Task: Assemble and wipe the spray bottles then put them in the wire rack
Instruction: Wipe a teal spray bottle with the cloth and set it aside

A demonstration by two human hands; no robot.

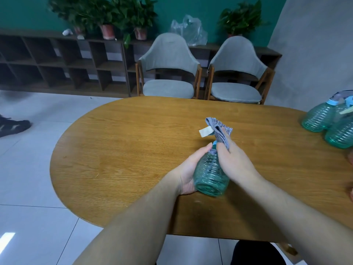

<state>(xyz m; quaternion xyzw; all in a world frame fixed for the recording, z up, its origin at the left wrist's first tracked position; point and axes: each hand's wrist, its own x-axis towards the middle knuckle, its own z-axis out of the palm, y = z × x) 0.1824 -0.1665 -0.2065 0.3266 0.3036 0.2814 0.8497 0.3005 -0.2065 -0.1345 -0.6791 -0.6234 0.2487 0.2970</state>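
A green ribbed spray bottle (210, 178) is tilted above the wooden table (124, 150), its base toward me. My left hand (188, 169) cups its body from the left. My right hand (233, 159) grips a grey cloth (219, 129) with a white tag, wrapped around the bottle's neck and head. A bit of blue collar shows between my fingers. The spray head is hidden by the cloth. The wire rack is not in view.
Two more green spray bottles (321, 119) with blue tops lie at the table's right edge. Two grey chairs (168, 73) stand behind the table. A dark shelf unit (57, 60) with potted plants lines the back wall. A person's shoe (13, 127) is at the left.
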